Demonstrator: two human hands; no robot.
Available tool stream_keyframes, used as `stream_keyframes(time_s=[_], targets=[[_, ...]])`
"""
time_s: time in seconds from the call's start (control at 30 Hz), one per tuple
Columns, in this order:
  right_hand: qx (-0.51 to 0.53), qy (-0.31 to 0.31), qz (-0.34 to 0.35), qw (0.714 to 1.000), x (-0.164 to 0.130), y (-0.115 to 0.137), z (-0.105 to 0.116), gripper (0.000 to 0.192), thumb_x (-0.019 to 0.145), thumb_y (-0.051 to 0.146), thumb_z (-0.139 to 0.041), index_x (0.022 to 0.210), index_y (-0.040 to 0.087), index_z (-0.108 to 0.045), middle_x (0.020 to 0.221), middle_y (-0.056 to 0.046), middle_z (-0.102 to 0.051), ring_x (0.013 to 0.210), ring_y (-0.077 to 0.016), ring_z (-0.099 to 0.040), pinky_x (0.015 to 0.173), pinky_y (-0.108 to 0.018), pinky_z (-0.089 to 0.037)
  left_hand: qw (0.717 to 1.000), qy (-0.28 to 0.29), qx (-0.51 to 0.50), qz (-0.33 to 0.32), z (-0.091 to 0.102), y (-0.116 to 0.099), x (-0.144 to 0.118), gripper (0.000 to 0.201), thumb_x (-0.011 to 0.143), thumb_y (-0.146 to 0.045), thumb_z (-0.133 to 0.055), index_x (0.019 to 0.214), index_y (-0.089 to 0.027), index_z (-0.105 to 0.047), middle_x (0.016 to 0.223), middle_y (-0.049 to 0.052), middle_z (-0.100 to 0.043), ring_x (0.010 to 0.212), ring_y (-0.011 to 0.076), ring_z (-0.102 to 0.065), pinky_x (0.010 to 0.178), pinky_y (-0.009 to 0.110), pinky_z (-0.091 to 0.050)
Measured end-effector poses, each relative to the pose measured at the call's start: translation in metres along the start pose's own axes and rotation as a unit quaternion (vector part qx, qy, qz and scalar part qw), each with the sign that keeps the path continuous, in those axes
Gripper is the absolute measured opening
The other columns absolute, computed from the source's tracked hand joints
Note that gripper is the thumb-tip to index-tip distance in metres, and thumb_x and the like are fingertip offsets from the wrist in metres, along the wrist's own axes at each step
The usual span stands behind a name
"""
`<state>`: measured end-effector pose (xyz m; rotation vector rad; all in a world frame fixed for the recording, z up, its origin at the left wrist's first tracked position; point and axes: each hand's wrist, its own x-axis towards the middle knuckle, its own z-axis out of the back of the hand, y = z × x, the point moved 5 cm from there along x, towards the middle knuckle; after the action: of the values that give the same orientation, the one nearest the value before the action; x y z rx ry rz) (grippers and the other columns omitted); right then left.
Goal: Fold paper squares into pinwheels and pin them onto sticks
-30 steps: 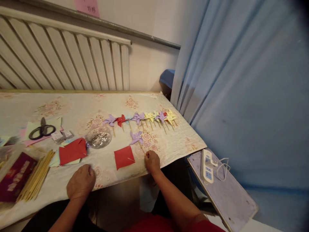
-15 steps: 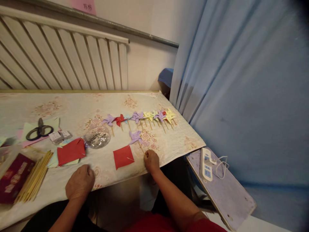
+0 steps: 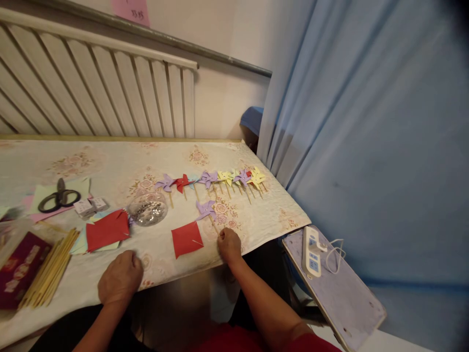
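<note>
My right hand (image 3: 230,246) is closed on the lower end of the stick of a purple paper pinwheel (image 3: 206,210), near the table's front edge. The pinwheel's head points away from me, over the tablecloth. Left of that hand lies a red paper square (image 3: 186,239) with cuts at its corners. My left hand (image 3: 121,277) rests as a fist at the front edge, with nothing showing in it. Beyond it are a stack of cut paper squares with a red one (image 3: 108,230) on top and a clear dish (image 3: 148,211) of small shiny pins.
Behind, several finished pinwheels (image 3: 208,179) lie in a row. At left are black-handled scissors (image 3: 59,198), small boxes (image 3: 85,208), a bundle of sticks (image 3: 51,271) and a maroon box (image 3: 22,269). A power strip (image 3: 312,252) lies on a lower board beside the blue curtain (image 3: 366,146).
Hardly anything differs. My view has tilted slightly, and both hands keep their places, the right one still holding the purple pinwheel.
</note>
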<state>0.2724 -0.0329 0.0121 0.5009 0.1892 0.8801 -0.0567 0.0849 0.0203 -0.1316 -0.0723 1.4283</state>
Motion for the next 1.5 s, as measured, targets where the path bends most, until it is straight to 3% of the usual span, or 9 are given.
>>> stream_keyframes(time_s=[0.53,1.27,1.5], targets=[[-0.024,-0.011,0.017,0.999,0.000,0.000,-0.005,0.014,0.090,0.013,-0.057,0.089,0.019,-0.070,0.093,-0.006,-0.074,0.087,-0.0183,-0.065,0.071,-0.027,-0.035,1.000,0.005,0.004,0.003,-0.001,0.001,0.001,0.039,0.100,-0.033,-0.027,0.100,-0.018,-0.063,0.112,0.015,-0.070,0.102,0.0295,-0.066,0.076,0.039,-0.044],[0.032,-0.049,0.011,0.998,-0.003,-0.004,-0.007,0.015,0.085,0.009,-0.058,0.082,0.019,-0.069,0.080,-0.005,-0.071,0.077,-0.0185,-0.061,0.068,-0.028,-0.035,1.000,-0.022,0.011,-0.008,-0.001,0.000,-0.002,0.038,0.099,-0.031,-0.029,0.106,-0.017,-0.064,0.111,0.015,-0.071,0.102,0.0290,-0.067,0.077,0.038,-0.043],[0.087,-0.096,0.019,0.991,0.017,0.015,-0.014,0.017,0.082,0.009,-0.054,0.076,0.018,-0.067,0.075,-0.005,-0.068,0.071,-0.0187,-0.058,0.068,-0.028,-0.036,1.000,-0.024,0.018,-0.005,-0.004,0.001,-0.003,0.036,0.099,-0.030,-0.031,0.105,-0.018,-0.064,0.109,0.014,-0.072,0.101,0.0284,-0.067,0.076,0.038,-0.043]])
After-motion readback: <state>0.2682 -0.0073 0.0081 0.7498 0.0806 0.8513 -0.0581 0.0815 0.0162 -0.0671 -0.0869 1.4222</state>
